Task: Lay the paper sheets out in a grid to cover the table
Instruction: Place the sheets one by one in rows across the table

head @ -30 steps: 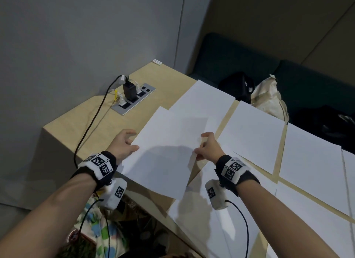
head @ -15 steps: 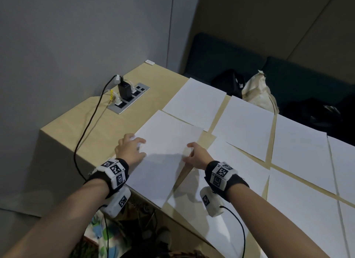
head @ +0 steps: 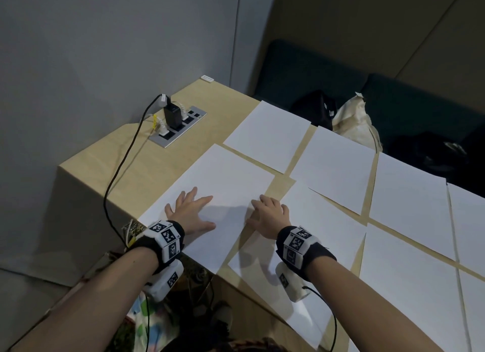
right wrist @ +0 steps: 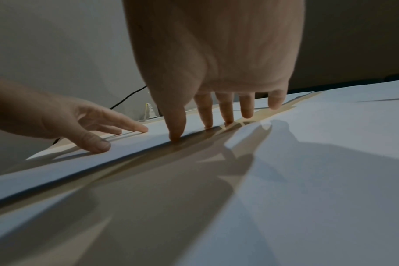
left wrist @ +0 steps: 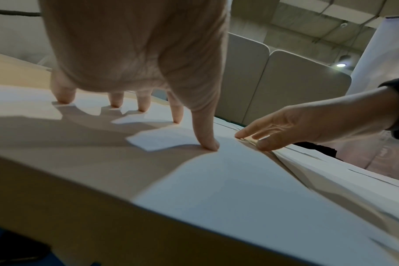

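Writing is not legible anywhere; only black-and-white coded markers [head: 168,236] are seen on the wristbands. Near the table's [head: 147,168] left end, the paper sheet [head: 225,183] is pressed flat by spread fingertips: left hand [head: 190,214] on its near-left part, right hand [head: 270,214] at its right edge.

White paper sheets [head: 338,165] flat on table [head: 157,165] in grid; nearest-corner sheet [head: 225,183] slightly skewed.

I am looking at a light wooden table [head: 136,165] that is carrying white paper sheets [head: 338,168] laid in rows ahead and right of my hands, one sheet [head: 223,183] lying under both palms, and a recessed socket strip [head: 178,127] sitting beyond my left hand [head: 190,212].
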`<state>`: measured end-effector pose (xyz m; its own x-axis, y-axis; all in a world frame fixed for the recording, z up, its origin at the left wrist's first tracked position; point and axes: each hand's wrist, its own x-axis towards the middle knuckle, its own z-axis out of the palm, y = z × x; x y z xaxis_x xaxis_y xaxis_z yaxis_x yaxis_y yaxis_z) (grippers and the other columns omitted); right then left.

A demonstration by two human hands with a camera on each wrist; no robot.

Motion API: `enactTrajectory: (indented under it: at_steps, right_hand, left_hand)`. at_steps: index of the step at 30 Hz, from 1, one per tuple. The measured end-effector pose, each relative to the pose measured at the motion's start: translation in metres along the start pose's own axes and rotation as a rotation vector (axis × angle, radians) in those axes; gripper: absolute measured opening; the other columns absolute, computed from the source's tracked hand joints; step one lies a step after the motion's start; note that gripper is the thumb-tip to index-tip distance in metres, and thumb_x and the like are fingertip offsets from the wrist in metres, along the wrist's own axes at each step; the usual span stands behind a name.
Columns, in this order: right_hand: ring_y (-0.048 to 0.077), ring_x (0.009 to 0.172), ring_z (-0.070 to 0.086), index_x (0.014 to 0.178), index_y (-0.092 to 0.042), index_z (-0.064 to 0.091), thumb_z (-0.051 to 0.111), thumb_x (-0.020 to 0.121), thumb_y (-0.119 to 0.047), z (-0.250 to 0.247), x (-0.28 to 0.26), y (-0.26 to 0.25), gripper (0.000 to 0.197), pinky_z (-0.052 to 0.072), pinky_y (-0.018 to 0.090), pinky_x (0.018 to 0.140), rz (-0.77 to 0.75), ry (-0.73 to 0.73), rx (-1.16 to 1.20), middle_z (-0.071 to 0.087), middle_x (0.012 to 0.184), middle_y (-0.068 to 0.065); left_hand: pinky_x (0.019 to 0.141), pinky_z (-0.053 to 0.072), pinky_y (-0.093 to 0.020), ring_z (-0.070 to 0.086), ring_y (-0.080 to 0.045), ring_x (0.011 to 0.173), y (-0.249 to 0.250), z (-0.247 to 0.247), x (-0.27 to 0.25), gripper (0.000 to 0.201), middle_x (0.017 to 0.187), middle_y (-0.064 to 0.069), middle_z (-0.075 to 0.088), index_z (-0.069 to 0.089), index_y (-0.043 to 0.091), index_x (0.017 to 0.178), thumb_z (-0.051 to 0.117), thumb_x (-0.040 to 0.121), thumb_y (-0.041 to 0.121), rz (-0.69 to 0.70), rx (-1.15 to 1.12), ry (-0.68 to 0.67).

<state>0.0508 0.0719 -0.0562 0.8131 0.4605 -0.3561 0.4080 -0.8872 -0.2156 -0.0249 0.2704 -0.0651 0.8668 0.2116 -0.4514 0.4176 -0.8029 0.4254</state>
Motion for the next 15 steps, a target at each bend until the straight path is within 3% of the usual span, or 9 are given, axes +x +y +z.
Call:
enactTrajectory:
  at_steps: [6,9,11,15]
  right_hand:
    - [0.025,0.140,0.022,0.137,-0.019,0.039,0.048,0.093,-0.040,0.001,-0.001,0.008,0.049,0.016,0.050,0.114,0.034,0.011,0.051,0.031,0.147,0.003]
    - [0.028,0.142,0.019,0.142,-0.017,0.033,0.049,0.092,-0.041,-0.003,-0.006,0.016,0.058,0.016,0.050,0.114,0.166,0.057,0.131,0.021,0.154,0.010]
    - [0.031,0.140,0.023,0.141,-0.013,0.032,0.048,0.091,-0.042,-0.004,-0.011,0.027,0.059,0.020,0.049,0.112,0.279,0.094,0.129,0.024,0.151,0.014]
    - [0.031,0.137,0.024,0.139,-0.015,0.029,0.048,0.086,-0.053,0.003,-0.019,0.052,0.068,0.024,0.055,0.109,0.415,0.041,0.112,0.025,0.149,0.011]
  left_hand:
    - [0.114,-0.001,-0.058,-0.011,-0.027,0.147,0.000,0.002,0.000,0.080,0.161,0.000,-0.008,0.020,0.040,0.147,0.063,0.080,0.047,0.007,0.011,-0.003]
    - [0.113,-0.002,-0.058,-0.012,-0.026,0.147,0.001,0.002,-0.001,0.079,0.161,-0.001,-0.008,0.021,0.039,0.147,0.064,0.080,0.047,0.012,-0.005,-0.002]
    - [0.114,-0.002,-0.057,-0.012,-0.026,0.147,0.002,0.004,-0.001,0.079,0.161,-0.001,-0.009,0.021,0.041,0.146,0.063,0.080,0.048,0.012,-0.009,0.012]
    - [0.113,-0.003,-0.058,-0.014,-0.025,0.147,0.008,0.011,-0.001,0.078,0.160,0.001,-0.011,0.021,0.043,0.145,0.062,0.079,0.052,0.025,0.019,0.031]
